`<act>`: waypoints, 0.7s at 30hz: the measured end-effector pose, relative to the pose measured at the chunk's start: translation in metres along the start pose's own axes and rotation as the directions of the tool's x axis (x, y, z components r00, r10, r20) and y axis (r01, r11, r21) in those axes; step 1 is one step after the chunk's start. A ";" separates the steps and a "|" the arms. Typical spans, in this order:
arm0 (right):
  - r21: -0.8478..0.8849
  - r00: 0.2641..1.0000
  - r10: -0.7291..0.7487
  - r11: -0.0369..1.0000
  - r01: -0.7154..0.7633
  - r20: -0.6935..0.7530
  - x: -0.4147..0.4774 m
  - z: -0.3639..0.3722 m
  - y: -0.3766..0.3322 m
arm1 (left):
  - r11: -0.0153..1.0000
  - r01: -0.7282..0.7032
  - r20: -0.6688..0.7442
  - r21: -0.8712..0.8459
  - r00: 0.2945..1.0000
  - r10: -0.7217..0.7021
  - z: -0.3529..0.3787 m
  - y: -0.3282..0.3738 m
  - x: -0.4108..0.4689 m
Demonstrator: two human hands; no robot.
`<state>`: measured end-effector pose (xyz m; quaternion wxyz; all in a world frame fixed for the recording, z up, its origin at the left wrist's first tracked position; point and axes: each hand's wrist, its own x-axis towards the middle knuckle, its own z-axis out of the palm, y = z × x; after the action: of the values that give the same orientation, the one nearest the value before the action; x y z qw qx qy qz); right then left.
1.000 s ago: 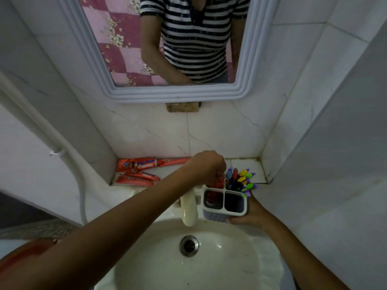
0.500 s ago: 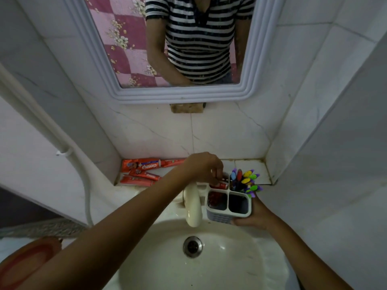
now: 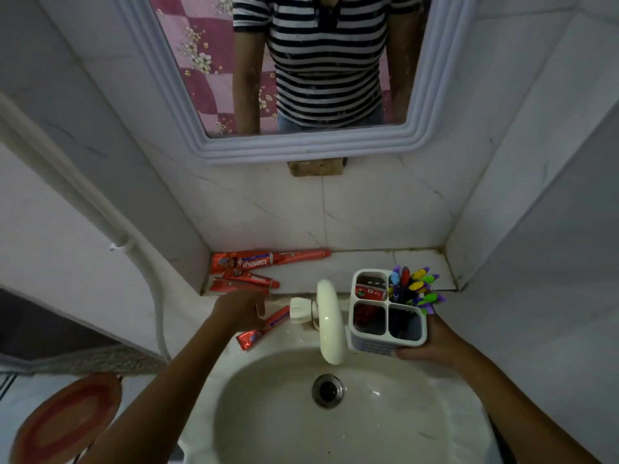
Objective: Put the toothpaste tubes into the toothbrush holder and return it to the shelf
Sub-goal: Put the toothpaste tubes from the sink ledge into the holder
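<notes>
My right hand [image 3: 433,343] holds a white four-compartment toothbrush holder [image 3: 385,339] over the sink's right rim, below the tiled shelf [image 3: 361,266]. Colourful toothbrushes [image 3: 415,286] fill its back right compartment. A red tube [image 3: 370,291] sits in the back left one, and something red shows in the front left. My left hand [image 3: 239,309] is left of the tap, fingers closed on a small red toothpaste tube [image 3: 278,318] tilted over the sink rim. Three more red toothpaste tubes [image 3: 248,259] lie at the shelf's left end.
A cream tap [image 3: 330,326] curves over the basin [image 3: 385,430] between my hands. A framed mirror [image 3: 301,147] hangs above the shelf, walls close in on both sides. A white pipe [image 3: 100,229] runs down the left wall. A round red object [image 3: 67,420] sits bottom left.
My left hand left the holder's back left compartment, where a red tube now stays, and moved left and down to a small tube at the sink rim. The holder barely moved.
</notes>
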<state>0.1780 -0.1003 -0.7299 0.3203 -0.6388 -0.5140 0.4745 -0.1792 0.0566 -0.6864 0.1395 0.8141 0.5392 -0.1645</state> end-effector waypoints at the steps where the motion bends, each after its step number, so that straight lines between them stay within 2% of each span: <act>1: 0.003 1.000 -0.003 1.000 0.003 0.000 0.000 0.000 0.000 | 0.999 0.030 -0.007 -0.028 1.000 -0.030 0.008 0.001 0.000; 3: 0.007 1.000 -0.015 1.000 0.015 0.000 0.001 0.000 0.000 | 0.994 0.069 -0.028 -0.085 0.997 -0.071 0.016 0.001 0.002; 7: -0.004 1.000 -0.021 1.000 0.021 -0.003 0.001 0.001 -0.003 | 0.993 -0.007 -0.090 -0.118 0.996 -0.003 0.016 0.000 0.003; 9: -0.009 1.000 -0.022 1.000 0.022 -0.005 0.001 0.001 -0.005 | 0.984 -0.042 -0.197 -0.174 0.980 0.007 0.010 0.000 0.005; 13: 0.000 1.000 -0.011 1.000 0.011 -0.002 -0.002 0.002 -0.005 | 0.943 -0.022 -0.420 -0.333 0.898 -0.128 -0.012 -0.003 0.023; 14: 0.000 1.000 -0.007 1.000 0.007 -0.005 -0.002 0.002 -0.005 | 0.947 -0.027 -0.446 -0.320 0.886 -0.126 -0.018 -0.005 0.030; 17: 0.001 1.000 -0.006 1.000 0.006 -0.017 -0.004 0.002 -0.008 | 1.000 0.031 -0.418 0.004 0.908 -0.027 -0.034 -0.007 0.055; 21: -0.025 1.000 -0.003 1.000 0.002 -0.029 -0.004 0.004 -0.009 | 0.955 0.052 -0.325 0.292 0.945 0.048 -0.041 -0.004 0.077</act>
<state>0.1713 -0.1025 -0.7221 0.3204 -0.6489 -0.5160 0.4583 -0.1496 0.1385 -0.6812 -0.0761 0.8410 0.5250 -0.1060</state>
